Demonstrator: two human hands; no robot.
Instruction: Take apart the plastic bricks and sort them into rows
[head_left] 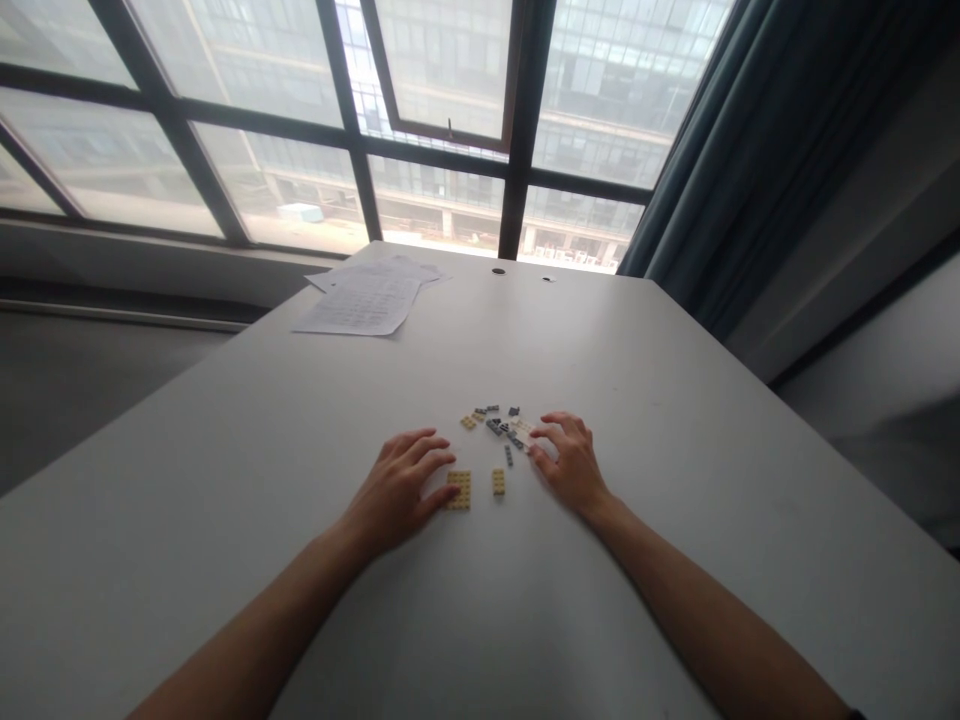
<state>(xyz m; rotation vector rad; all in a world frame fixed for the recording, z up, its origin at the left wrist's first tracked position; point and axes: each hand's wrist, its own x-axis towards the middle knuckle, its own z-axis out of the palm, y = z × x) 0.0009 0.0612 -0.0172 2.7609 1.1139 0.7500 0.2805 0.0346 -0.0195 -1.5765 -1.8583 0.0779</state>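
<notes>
My left hand (409,485) rests low over the table with its fingers spread. Its thumb lies over the left part of a tan studded building plate (463,490). To the right of that plate sits a smaller tan brick (499,482). My right hand (571,460) has its fingers apart and slightly curled beside a small pile of pieces. Its fingertips are at a white plate (521,430); whether they touch it I cannot tell. Several dark grey pieces (494,427) and a small tan piece (468,422) lie in the pile. A narrow grey piece (508,456) lies just in front.
The pieces lie on a large white table (570,340). Printed paper sheets (360,305) are spread at its far left. A round cable hole (498,271) is near the far edge. Beyond stand framed windows (435,210), with a dark curtain (705,170) on the right.
</notes>
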